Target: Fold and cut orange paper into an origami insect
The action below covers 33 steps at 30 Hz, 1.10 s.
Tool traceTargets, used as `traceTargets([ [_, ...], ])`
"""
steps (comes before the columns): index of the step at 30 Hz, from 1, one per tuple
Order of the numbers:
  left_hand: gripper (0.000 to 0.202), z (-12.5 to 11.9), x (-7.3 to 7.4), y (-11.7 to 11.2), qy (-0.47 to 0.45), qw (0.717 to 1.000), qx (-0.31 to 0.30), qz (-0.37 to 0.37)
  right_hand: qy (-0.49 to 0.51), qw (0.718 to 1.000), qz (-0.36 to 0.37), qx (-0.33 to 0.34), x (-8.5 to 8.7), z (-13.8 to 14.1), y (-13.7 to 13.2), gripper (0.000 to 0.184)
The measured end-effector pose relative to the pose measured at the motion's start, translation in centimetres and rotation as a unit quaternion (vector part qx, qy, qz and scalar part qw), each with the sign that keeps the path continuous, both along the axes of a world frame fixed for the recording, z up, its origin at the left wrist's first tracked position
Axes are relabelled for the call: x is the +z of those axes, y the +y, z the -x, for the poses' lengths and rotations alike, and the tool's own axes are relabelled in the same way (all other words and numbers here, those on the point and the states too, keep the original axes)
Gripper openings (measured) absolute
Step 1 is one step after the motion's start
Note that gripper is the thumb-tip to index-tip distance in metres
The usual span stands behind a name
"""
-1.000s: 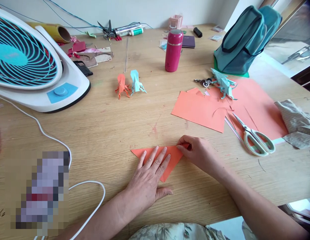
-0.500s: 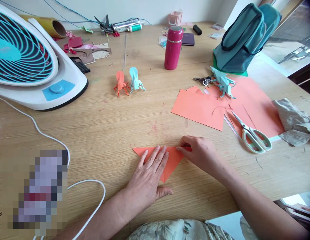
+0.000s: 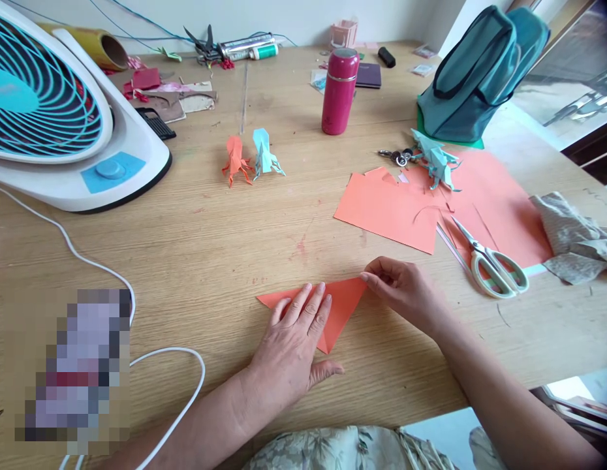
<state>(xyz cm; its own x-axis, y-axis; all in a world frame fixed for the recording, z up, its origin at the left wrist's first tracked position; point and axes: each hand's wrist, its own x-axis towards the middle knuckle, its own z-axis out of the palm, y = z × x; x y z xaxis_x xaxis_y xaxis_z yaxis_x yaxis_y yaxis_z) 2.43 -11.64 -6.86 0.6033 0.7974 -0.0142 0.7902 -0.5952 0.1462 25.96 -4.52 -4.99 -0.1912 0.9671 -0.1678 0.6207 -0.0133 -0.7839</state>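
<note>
Left hand [image 3: 296, 349]: palm down, fingers straight and slightly spread, pressed flat on the folded orange paper triangle [image 3: 343, 301]. The thumb lies off the paper on the light wooden table [image 3: 225, 241].

Right hand [image 3: 408, 294]: fingers curled, with the fingertips [image 3: 366, 277] meeting the triangle's right corner. It cannot be told whether the corner is nipped between thumb and forefinger or only touched.

The triangle lies flat on the table between the two hands. Its long edge is on the far side and its lower point sits just beside the left thumb. The left part of it is covered by the left fingers.

Beyond the right hand lies a large cut sheet of orange paper [image 3: 391, 212]. A pair of scissors with pale green handles [image 3: 492, 264] rests on its near edge, near the right hand and apart from it. At the sheet's far edge stand a teal folded paper figure [image 3: 436, 164] and a bunch of keys [image 3: 397, 156].

Well beyond the left hand, two small folded paper figures stand side by side, one orange [image 3: 233, 161] and one light blue [image 3: 264, 155]. A magenta metal flask [image 3: 339, 91] stands upright farther off.

To the left of the left hand, a white cable [image 3: 151, 356] loops across the table. A white fan with a teal grille [image 3: 53, 124] stands well away on that side.

Far right of the right hand lies a crumpled grey cloth [image 3: 572, 238], and beyond it a teal backpack [image 3: 480, 72].
</note>
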Motion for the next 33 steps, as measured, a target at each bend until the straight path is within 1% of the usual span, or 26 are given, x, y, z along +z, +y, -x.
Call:
traceTargets([
  [2,0.086,0.3,0.2,0.4,-0.012,1.000,-0.016,0.007,0.036,0.999,0.010,0.004,-0.4,0.5,-0.4,0.031],
  [4,0.076,0.7,0.5,0.8,-0.021,0.999,-0.033,0.004,0.043,0.999,0.013,0.012,-0.7,1.2,-0.9,0.030],
  [6,0.064,1.1,0.6,1.2,-0.033,0.998,-0.050,-0.014,0.011,1.000,0.003,0.019,-0.8,1.7,-1.1,0.025],
  [9,0.041,1.8,0.6,1.8,-0.049,0.995,-0.064,-0.060,-0.058,0.998,-0.020,0.009,-0.6,2.1,-1.1,0.016],
  [11,0.034,2.4,0.6,2.3,-0.056,0.994,-0.062,-0.068,-0.083,0.996,-0.029,0.003,-0.5,2.0,-1.0,0.013],
  [15,0.033,3.1,0.7,3.3,-0.076,0.994,-0.065,-0.046,-0.082,0.996,-0.035,0.011,-0.4,1.9,-0.9,0.012],
  [18,0.032,3.2,1.0,4.1,-0.088,0.988,-0.095,-0.080,-0.077,0.996,-0.035,0.013,-0.5,1.8,-1.0,0.011],
  [21,0.031,3.2,1.4,4.6,-0.068,0.984,-0.120,-0.112,-0.075,0.996,-0.046,0.017,-0.7,1.8,-1.0,0.011],
  [26,0.032,3.1,1.7,4.9,-0.026,0.980,-0.142,-0.140,-0.059,0.996,-0.071,0.019,-1.1,1.7,-1.0,0.011],
  [30,0.032,2.9,1.7,4.9,-0.007,0.976,-0.149,-0.158,-0.018,0.998,-0.067,0.014,-0.8,1.9,-1.3,0.013],
  [33,0.030,2.8,1.6,4.8,0.000,0.975,-0.147,-0.166,0.017,0.997,-0.074,-0.003,-0.5,2.1,-1.6,0.017],
])
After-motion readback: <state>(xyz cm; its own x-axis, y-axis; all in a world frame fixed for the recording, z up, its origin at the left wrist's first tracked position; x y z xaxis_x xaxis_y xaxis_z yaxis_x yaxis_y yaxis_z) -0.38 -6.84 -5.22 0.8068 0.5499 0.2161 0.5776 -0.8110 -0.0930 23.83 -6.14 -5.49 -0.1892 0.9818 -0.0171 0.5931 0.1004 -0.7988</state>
